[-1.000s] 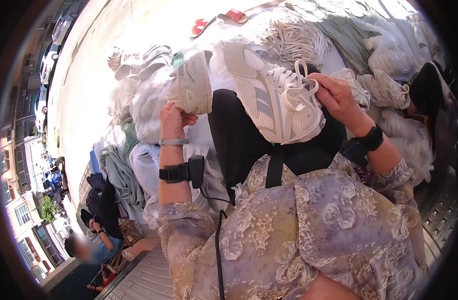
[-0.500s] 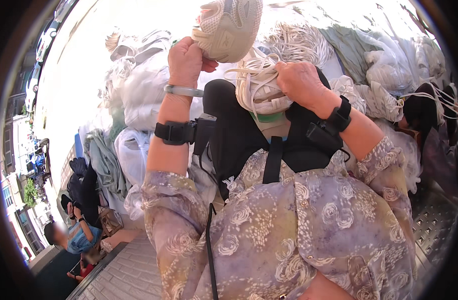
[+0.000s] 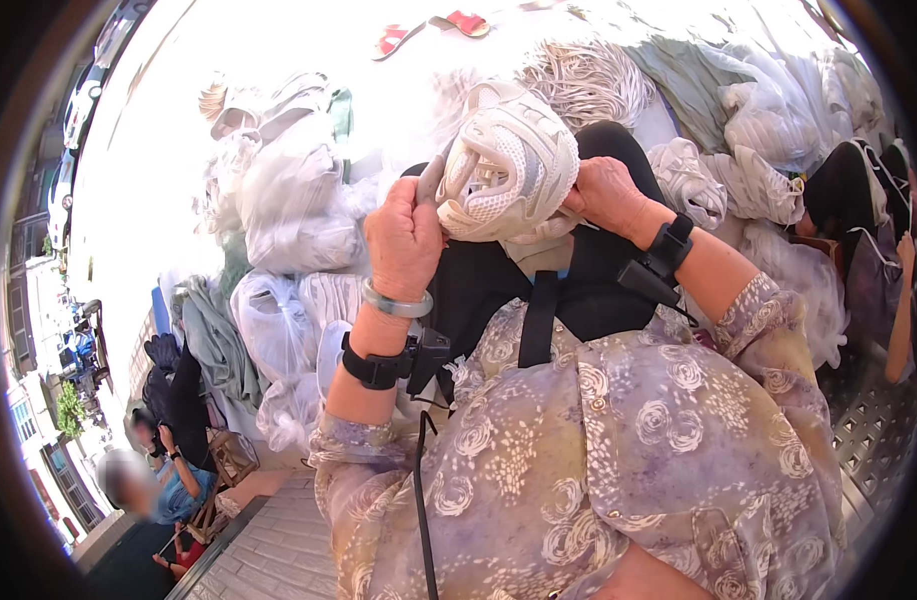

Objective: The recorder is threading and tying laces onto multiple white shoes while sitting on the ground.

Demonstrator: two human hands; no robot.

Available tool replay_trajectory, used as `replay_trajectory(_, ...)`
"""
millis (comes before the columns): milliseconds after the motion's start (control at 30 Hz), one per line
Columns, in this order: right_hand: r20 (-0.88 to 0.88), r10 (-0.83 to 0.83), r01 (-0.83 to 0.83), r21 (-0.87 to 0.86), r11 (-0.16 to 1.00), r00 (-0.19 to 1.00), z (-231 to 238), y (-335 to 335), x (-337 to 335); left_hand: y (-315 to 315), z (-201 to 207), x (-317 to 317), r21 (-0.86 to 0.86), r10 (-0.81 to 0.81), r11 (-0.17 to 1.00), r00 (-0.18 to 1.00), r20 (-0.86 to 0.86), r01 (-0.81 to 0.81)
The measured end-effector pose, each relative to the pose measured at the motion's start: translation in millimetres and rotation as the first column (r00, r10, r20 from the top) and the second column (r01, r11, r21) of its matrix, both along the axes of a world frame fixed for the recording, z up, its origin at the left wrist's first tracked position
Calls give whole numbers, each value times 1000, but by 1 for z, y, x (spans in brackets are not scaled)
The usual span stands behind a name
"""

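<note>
A beige-white shoe upper [image 3: 513, 165] with mesh panels is held above my lap, its opening facing left. My left hand [image 3: 406, 240] is closed on its left edge, and a grey strip-like piece [image 3: 433, 178] stands up by the thumb. At the upper's right edge, my right hand [image 3: 613, 198] is closed, its fingertips partly hidden behind the upper. Beneath, pale material [image 3: 543, 255] rests between my knees, mostly covered. A heap of white shoelaces [image 3: 593, 82] lies beyond my right knee. More white shoe uppers [image 3: 688, 182] sit just right of that knee.
White plastic bags [image 3: 288, 210] and grey-green cloth [image 3: 213, 325] pile up at left. Clear bags [image 3: 773, 120] lie at far right. Red sandals [image 3: 463, 23] are at the top. Other people sit at lower left [image 3: 183, 480] and at the right edge [image 3: 883, 270].
My left hand has brought the shoe upper down and toward me, over my lap. My right hand has moved from the laced upper there to the raised upper's right edge. The red sandals have come into view.
</note>
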State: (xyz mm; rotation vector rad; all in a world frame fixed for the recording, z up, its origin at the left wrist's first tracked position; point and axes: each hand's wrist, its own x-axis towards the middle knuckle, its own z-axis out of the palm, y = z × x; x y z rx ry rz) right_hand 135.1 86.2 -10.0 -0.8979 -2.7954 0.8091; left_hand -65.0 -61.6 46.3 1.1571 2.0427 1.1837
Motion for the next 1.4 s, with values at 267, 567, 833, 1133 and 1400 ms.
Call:
replay_trajectory(267,-180,-237,44,-701,712,955,-11,1,22,-21,-28,36,71,-139,982,929,-342,173)
replay_trajectory(567,-68,-256,143,-678,721,964,-3,21,36,-3,-35,40,-134,-212,977,789,-576,164)
replay_trajectory(833,-85,126,-125,19,992,988,43,-2,12,15,-32,35,-234,-374,927,730,-573,292)
replay_trajectory(1133,76,152,-143,-118,983,985,15,-19,37,2,-41,51,-292,-565,825,721,-400,484)
replay_trajectory(1400,143,196,-176,-137,975,970,19,-24,32,5,-38,35,-252,-599,796,776,-199,550)
